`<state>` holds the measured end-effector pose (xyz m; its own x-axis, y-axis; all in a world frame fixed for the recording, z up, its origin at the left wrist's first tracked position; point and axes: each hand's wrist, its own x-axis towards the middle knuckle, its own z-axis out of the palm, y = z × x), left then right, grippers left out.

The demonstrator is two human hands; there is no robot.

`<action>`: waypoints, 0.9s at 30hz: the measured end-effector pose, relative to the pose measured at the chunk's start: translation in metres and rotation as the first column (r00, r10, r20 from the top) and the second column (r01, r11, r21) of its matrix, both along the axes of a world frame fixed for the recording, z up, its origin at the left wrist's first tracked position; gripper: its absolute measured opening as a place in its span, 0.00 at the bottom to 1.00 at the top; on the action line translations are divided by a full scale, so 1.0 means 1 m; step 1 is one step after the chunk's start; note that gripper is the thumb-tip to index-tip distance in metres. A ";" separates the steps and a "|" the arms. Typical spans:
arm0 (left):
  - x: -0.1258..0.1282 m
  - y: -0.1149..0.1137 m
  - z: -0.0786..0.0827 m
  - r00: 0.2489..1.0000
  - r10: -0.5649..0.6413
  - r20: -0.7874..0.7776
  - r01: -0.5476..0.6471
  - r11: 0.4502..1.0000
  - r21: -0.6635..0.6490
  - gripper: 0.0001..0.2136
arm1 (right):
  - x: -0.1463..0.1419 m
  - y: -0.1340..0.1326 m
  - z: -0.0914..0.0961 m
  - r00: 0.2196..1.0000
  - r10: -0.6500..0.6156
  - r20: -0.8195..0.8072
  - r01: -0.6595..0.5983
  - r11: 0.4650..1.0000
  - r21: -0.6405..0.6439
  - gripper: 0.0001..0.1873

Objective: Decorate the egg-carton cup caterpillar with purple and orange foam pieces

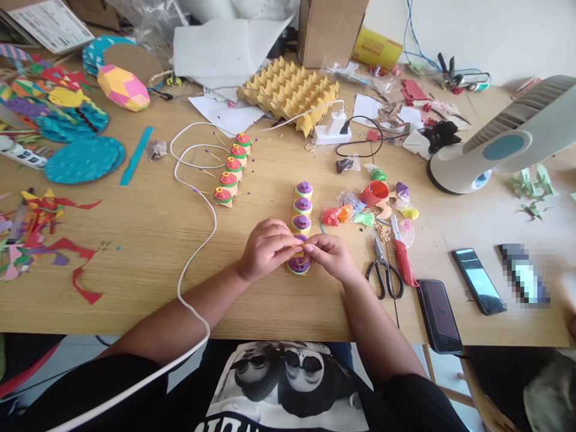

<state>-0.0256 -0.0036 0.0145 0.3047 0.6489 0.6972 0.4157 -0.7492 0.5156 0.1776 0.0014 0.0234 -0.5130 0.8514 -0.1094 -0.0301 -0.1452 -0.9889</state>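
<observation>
Over an egg-carton strip topped with purple clay [302,224], my two hands meet at the fingertips. My left hand [269,247] pinches one end of a small piece of orange modelling clay [299,240]. My right hand [329,253] has thumb and forefinger closed on its other side. The hands partly cover the lower purple mounds; a few upper ones show small dark marks like faces. To the left stands a second egg-carton strip [231,174] with red and green clay tops, yellow rings and thin sticks poking out.
Clay packets [333,215], a red cup [374,193], scissors [382,273] and a red-handled knife [404,258] lie to the right, near several phones [440,315]. A white cable [198,240] crosses the table on the left. A yellow egg tray [288,90] and white fan [481,150] stand farther back.
</observation>
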 end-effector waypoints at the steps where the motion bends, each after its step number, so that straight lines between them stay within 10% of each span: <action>1: 0.000 0.000 0.000 1.000 -0.003 0.007 0.003 1.000 0.001 0.03 | 0.000 0.000 -0.001 1.000 -0.018 -0.010 0.017 1.000 -0.007 0.18; 27: 0.000 0.001 -0.006 0.997 -0.036 -0.073 0.036 0.999 -0.004 0.09 | -0.002 0.000 -0.005 0.996 -0.046 -0.078 0.043 0.998 -0.050 0.17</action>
